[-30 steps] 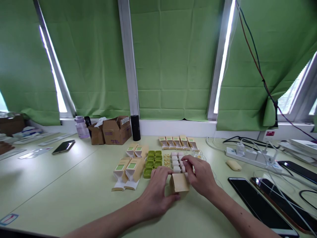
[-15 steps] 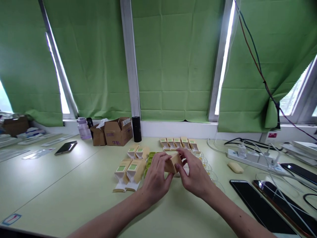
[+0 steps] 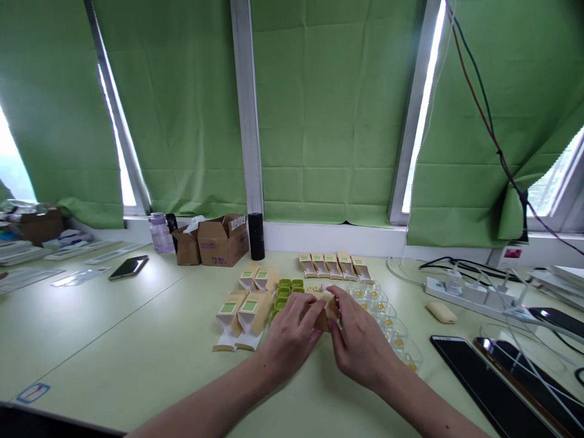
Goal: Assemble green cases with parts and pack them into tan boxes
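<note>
Between my two hands is a small tan cardboard box [image 3: 327,307], partly hidden by fingers. My left hand [image 3: 292,328] is closed on its left side, and my right hand [image 3: 358,328] grips its right side. To the left stand several open tan boxes [image 3: 255,310] with green labels and white flaps hanging out. Small green cups [image 3: 283,292] sit in rows just behind my left hand. Clear plastic cups [image 3: 387,322] with yellow centres stand beside my right hand. Further back is a row of similar open boxes [image 3: 332,265].
At the back left are an open brown carton [image 3: 222,243], a black cylinder [image 3: 256,236] and a purple bottle [image 3: 160,233]. A phone [image 3: 129,267] lies on the left. On the right are a power strip [image 3: 474,295] with cables, a beige oval object [image 3: 441,312] and a dark tablet-like device [image 3: 479,383].
The box has been tilted and sits slightly lower in my hands, with my left fingers now across its front. The whole view has shifted a little, so the scene appears further right.
</note>
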Motion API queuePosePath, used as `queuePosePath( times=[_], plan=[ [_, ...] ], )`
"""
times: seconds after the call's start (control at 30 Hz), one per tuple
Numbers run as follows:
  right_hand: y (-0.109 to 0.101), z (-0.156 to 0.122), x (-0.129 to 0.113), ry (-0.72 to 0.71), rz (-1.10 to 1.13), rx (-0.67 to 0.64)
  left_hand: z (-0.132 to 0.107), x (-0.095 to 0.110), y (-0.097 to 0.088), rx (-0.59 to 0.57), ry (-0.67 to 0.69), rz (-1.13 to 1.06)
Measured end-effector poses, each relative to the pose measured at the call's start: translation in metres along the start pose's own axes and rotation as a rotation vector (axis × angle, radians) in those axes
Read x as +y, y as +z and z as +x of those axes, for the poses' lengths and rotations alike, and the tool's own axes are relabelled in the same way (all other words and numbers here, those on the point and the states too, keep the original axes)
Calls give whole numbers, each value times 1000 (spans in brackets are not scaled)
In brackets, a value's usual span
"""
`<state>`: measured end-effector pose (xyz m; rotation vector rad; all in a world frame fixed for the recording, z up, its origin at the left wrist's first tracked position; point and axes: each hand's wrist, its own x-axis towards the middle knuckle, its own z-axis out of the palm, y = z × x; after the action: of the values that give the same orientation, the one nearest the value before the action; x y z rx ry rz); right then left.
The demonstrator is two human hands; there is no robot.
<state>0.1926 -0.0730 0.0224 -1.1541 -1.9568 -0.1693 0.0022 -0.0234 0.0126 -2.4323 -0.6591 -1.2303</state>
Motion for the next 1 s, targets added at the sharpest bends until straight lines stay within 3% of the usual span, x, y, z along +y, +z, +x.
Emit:
queuePosePath(
  times=[0.2,0.4,0.8,1.0],
  plan=[
    [5,-5,0,-15,-26,16,2,3,-4,-35,59,85],
    [7,-4,-1,40,0,18,1,4,-1,-72,7,82],
    [3,0,3,37,73,119,-2,-4,3,-66,-133,-188],
    [-7,6,8,-21,77,220,-1,-4,1,-24,-124,-264]
  ],
)
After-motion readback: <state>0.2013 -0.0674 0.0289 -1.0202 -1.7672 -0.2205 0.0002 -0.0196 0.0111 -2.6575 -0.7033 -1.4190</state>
